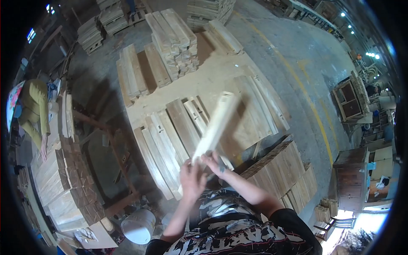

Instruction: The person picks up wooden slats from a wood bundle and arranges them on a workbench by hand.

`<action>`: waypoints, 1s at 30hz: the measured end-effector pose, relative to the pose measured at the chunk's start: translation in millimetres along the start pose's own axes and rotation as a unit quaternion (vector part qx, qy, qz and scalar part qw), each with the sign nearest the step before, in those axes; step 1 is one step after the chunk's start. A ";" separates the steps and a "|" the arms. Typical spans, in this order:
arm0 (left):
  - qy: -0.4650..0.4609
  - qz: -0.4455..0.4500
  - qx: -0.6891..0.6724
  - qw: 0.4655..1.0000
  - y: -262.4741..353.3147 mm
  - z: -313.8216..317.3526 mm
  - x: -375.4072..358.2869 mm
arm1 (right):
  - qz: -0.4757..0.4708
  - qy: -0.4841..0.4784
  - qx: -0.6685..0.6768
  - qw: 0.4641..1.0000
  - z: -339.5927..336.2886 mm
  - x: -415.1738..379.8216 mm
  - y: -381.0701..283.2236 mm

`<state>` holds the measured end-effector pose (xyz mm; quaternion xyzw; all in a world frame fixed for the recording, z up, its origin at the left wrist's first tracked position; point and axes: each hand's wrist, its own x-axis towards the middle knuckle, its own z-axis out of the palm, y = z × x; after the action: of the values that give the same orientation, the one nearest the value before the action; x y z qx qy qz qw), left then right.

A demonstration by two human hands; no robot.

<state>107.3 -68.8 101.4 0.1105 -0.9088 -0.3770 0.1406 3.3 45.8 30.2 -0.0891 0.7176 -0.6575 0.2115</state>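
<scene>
Beyond the hands, a tan tabletop (212, 78) bears wooden planks (183, 119) above a workshop's concrete floor (278, 32). Left of the left hand (193, 180), and lower, stands a white bucket (132, 229), contents unclear. That hand and the right hand (213, 164) grasp a pale wooden bar (216, 117) by its near end, its long axis pointing forward and slightly right, over the tabletop.

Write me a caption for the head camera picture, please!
Both hands hold a pale plank near one end, above other wooden boards.
</scene>
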 end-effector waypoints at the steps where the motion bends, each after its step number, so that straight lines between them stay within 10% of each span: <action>1: -0.030 0.068 -0.010 0.997 18.9 1.7 9.8 | 0.072 0.036 0.146 0.986 -13.8 7.0 -6.9; 6: -0.020 0.039 -0.092 0.995 47.9 25.8 42.3 | 0.081 0.102 0.305 0.943 -99.6 36.7 -53.4; 13: 0.074 -0.007 -0.019 0.997 86.7 74.3 107.5 | 0.065 0.024 -0.101 0.992 -245.7 88.9 -59.8; 20: -0.101 0.159 0.338 0.922 207.1 147.6 177.0 | -0.065 -0.214 -0.439 0.870 -354.0 107.3 -50.5; 26: -0.267 -0.122 0.217 0.931 141.4 199.5 101.5 | -0.368 -0.298 -0.482 0.737 -389.0 137.2 -20.2; 30: -0.185 -0.348 0.065 0.917 152.3 232.2 59.5 | -0.321 -0.058 -0.315 0.891 -405.6 140.4 -34.1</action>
<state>-41.5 170.2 63.7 0.3568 -0.8453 -0.3560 -0.1772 -298.0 352.2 56.2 -0.4146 0.8057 -0.4230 -0.0092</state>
